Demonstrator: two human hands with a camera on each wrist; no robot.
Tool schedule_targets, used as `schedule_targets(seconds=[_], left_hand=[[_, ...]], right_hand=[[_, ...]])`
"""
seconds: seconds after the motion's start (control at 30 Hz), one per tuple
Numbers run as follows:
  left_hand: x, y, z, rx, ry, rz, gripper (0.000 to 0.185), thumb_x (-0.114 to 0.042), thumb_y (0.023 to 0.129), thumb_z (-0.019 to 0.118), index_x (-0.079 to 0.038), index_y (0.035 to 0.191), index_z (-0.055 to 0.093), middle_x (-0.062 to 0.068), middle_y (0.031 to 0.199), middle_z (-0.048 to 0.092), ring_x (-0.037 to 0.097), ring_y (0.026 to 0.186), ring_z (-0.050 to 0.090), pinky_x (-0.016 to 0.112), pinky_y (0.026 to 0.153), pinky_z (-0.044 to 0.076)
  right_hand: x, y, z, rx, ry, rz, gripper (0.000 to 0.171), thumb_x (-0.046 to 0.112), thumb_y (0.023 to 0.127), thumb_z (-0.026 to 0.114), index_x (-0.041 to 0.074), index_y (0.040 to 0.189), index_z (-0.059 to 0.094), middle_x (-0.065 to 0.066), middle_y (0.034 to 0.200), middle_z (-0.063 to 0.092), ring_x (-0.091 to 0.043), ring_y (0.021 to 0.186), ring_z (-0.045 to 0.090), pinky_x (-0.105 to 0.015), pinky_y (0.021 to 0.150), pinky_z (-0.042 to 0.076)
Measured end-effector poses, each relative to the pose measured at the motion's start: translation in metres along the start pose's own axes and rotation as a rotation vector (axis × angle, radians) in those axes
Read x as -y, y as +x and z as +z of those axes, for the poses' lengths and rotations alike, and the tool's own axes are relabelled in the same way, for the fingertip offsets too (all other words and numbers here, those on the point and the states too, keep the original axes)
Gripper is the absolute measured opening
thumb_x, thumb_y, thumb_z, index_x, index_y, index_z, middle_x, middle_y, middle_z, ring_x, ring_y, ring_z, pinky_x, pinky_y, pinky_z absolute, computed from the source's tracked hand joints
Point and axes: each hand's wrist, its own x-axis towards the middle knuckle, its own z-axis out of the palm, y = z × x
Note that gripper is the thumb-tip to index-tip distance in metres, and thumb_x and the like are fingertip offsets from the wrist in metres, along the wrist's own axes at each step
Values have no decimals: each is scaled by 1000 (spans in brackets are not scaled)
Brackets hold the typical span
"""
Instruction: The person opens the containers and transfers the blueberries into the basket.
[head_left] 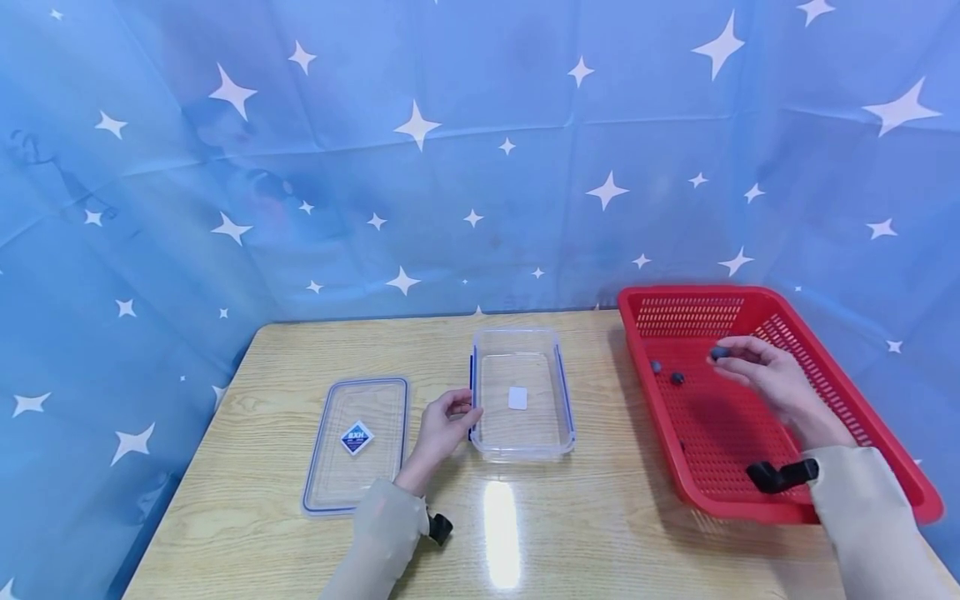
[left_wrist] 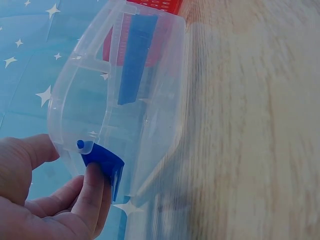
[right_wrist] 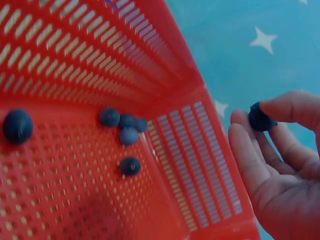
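My right hand (head_left: 776, 375) pinches a dark blueberry (right_wrist: 261, 117) between thumb and fingers, over the red plastic basket (head_left: 731, 421). Several other blueberries lie on the basket's perforated floor, among them one blueberry (head_left: 677, 378) near its left side and another blueberry (right_wrist: 18, 126) by a slotted wall. My left hand (head_left: 444, 427) grips the left side of a clear plastic container (head_left: 543, 429), thumb at the rim and fingers against a blue latch (left_wrist: 105, 162). The container stands uncovered on the table, with a white label (head_left: 517, 398) at its bottom.
A clear lid (head_left: 330, 475) with a blue seal and a diamond sticker lies left of the container. The wooden table (head_left: 247, 533) ends at a blue star-patterned curtain (head_left: 480, 167). The basket's raised rim (head_left: 821, 346) surrounds the blueberries on the right.
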Motion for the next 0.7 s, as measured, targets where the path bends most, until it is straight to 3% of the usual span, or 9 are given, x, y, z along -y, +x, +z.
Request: schedule_targets(seconds=[0.17,0.43,0.53,0.7], left_hand=[[-8,-5,-1,0,10,3,34,-1,88,61,15,117,53,29,104,59,36,99,57,35,85,51],[26,11,1,-13,1,25,36,-5,86,65,12,116,55,22,100,62,32,95,59,36,82,52],[34,14,2,-19,9,19,36,-8,86,66,8,116,57,17,99,63,27,95,60,32,81,52],[35,14,3,-27,20,27,34,-9,85,67,7,115,58,15,98,64,26,93,61,30,80,52]], right_hand=[[-3,-1,-12,36,-74,35,22,-10,92,48,2,105,60,-2,97,67,-9,89,66,-20,76,53],[-2,-2,-25,6,-316,171,20,-5,91,55,9,102,62,5,92,69,-3,83,65,-18,71,53],[-2,-2,-29,-3,-344,203,20,-3,91,55,13,102,63,7,91,68,-3,82,65,-19,70,54],[-2,-3,-30,-64,-352,237,20,3,92,58,20,100,65,12,88,67,0,81,64,-18,69,54]])
